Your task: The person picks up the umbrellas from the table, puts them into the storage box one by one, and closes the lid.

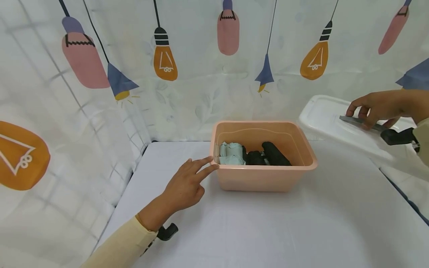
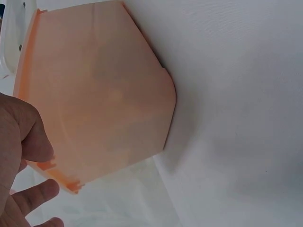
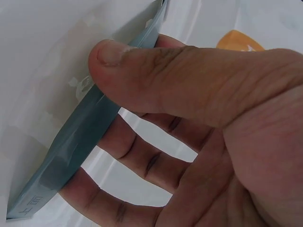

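A peach plastic bin [image 1: 264,179] stands on the white-covered table, its top uncovered. Inside it lie folded light blue cloth [image 1: 231,153] and dark, rolled-looking cloth [image 1: 275,153]. At the bin's front left corner, my left hand [image 1: 187,186] has two fingers stretched out, their tips right at the rim. My right hand [image 1: 385,106] holds a white lid [image 1: 320,113] off to the right by its grey handle [image 3: 78,137]. In the right wrist view the thumb lies on one side of that handle and the fingers on the other. The lid tilts down toward the right.
Behind the table hangs a white curtain [image 1: 197,96] printed with lamps and bulbs. White sheeting also covers the left side. The table's right edge [image 1: 402,195] runs below the lid. Black wrist mounts [image 1: 167,231] sit under both sleeves.
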Available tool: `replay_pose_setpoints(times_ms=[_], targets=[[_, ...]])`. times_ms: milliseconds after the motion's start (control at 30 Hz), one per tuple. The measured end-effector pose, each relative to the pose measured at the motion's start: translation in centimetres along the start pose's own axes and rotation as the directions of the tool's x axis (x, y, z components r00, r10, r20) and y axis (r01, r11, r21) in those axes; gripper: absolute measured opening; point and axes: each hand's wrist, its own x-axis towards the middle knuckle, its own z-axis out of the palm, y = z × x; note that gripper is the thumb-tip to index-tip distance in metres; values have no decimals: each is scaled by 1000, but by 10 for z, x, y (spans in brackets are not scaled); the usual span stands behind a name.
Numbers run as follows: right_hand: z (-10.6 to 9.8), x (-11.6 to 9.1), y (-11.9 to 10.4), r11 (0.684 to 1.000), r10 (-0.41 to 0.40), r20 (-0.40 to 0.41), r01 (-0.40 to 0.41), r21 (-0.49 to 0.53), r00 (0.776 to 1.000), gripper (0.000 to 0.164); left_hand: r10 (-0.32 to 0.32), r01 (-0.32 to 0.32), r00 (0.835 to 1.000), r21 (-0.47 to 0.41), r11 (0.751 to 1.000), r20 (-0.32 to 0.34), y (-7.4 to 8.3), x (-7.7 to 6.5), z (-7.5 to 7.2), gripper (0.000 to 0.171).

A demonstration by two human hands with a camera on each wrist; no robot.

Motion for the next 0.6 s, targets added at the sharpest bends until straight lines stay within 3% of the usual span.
replay_pose_setpoints(times_ms=[600], targets=[[2, 10, -41, 997, -80, -38, 79, -13, 996, 71, 2, -2, 1000, 6, 1000, -3, 2, 1, -1, 78]])
